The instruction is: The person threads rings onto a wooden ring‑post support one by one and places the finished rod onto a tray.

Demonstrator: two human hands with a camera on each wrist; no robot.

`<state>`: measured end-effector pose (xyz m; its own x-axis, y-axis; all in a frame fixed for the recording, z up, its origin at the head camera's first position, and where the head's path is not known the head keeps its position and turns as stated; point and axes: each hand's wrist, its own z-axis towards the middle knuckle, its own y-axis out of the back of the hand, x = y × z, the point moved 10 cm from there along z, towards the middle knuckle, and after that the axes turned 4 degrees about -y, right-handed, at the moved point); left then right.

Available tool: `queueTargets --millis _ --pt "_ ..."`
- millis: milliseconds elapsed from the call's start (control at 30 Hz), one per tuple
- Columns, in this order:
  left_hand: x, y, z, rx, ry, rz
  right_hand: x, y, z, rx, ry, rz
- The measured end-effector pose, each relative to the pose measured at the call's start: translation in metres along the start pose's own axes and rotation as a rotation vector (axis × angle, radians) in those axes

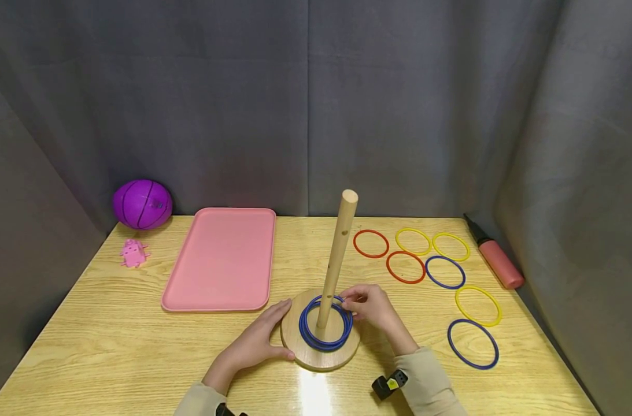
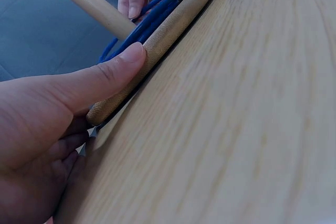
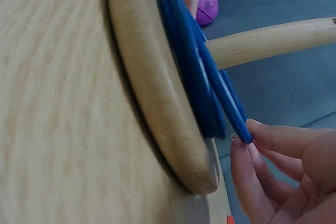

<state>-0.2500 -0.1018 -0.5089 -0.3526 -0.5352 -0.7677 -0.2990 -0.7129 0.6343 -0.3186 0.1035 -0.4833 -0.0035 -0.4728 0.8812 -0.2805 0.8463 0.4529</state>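
Observation:
A round wooden base [image 1: 323, 363] bears an upright wooden post [image 1: 339, 245]. Several blue rings [image 1: 310, 341] lie loosely stacked around the post's foot. At the base's left rim rests my left hand [image 1: 255, 341], fingers straight and thumb spread apart from them; its thumb [image 2: 113, 72] presses the rim in the left wrist view. My right hand [image 1: 373, 307] pinches the top blue ring [image 3: 231, 111] between thumb and fingertips. That ring tilts, its pinched side lifted off the rings below while it still encircles the post.
On the right lie loose red rings [image 1: 387, 242], yellow rings [image 1: 431, 242] and blue rings [image 1: 496, 346]. A pink-and-black hand pump [image 1: 500, 263] lies along the right edge. Left are a pink tray [image 1: 219, 260], a purple ball [image 1: 139, 203] and a small pink toy [image 1: 133, 253].

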Motion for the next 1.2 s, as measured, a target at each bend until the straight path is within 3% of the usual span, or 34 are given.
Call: queueTargets --millis 500,800,1200 --pt "0.001 -0.001 0.003 0.002 0.005 0.000 -0.003 -0.002 -0.003 0.037 -0.007 -0.061" --pt "0.000 -0.001 0.003 0.006 0.012 -0.004 -0.006 0.019 -0.013 0.003 0.026 -0.012" --pt "0.002 -0.001 0.000 0.009 0.023 -0.001 -0.016 0.063 -0.031 -0.126 0.036 0.008"
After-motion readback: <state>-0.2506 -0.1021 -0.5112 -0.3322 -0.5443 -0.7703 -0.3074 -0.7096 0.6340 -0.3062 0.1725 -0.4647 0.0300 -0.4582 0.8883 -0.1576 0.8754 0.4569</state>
